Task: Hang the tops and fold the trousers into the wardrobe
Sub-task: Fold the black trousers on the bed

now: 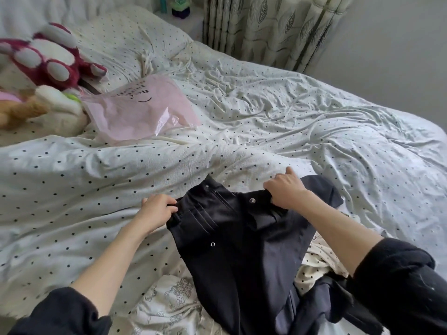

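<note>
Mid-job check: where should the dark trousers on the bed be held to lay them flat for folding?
Hold the dark trousers at the waistband's two ends, coming from above. The left hand and right hand already grip there; the waistband is spread and the legs trail toward the person.

1. Dark navy trousers (232,238), waistband farthest from the camera, legs trailing toward the near edge of the bed.
2. Spread front-up, with silver snap studs at the waistband and pocket, plus pleat-like stitched lines beside the fly.
3. Pinched at both waistband corners, fabric pulled fairly flat between them.
4. Lower part lying over a heap of pale patterned and dark clothes (321,281).
</note>
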`<state>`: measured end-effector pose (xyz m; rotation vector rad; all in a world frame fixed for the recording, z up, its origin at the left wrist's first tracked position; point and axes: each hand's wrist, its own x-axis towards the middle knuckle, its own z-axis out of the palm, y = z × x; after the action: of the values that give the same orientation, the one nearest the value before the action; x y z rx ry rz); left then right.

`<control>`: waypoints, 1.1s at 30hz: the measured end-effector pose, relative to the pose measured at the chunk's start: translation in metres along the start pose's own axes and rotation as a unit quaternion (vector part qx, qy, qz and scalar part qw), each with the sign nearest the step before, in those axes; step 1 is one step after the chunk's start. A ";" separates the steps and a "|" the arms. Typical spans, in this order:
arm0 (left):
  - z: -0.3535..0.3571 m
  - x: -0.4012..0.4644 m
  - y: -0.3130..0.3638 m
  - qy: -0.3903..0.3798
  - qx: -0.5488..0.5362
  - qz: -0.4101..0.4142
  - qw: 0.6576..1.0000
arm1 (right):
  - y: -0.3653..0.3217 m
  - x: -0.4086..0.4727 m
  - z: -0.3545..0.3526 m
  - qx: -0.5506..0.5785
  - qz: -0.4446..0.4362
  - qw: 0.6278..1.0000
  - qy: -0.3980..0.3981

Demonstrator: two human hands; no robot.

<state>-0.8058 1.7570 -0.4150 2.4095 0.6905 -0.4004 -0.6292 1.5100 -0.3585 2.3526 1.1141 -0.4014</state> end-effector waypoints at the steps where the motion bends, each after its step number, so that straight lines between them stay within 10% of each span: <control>1: -0.009 -0.005 0.005 0.024 0.001 0.009 1.000 | 0.006 -0.010 -0.007 0.007 0.008 1.000 0.023; 12: -0.119 -0.094 0.127 0.200 -0.005 0.142 0.969 | 0.078 -0.150 -0.112 0.052 0.093 0.972 0.210; 23: -0.214 -0.215 0.256 0.454 0.047 0.214 0.864 | 0.136 -0.320 -0.218 0.027 0.119 0.917 0.379; 33: -0.148 -0.216 0.256 0.312 0.140 0.284 0.896 | 0.133 -0.361 -0.160 0.010 0.076 0.944 0.320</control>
<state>-0.8213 1.5899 -0.0897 2.8778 0.1395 0.5769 -0.7416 1.2983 -0.0170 2.6387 1.1764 0.4486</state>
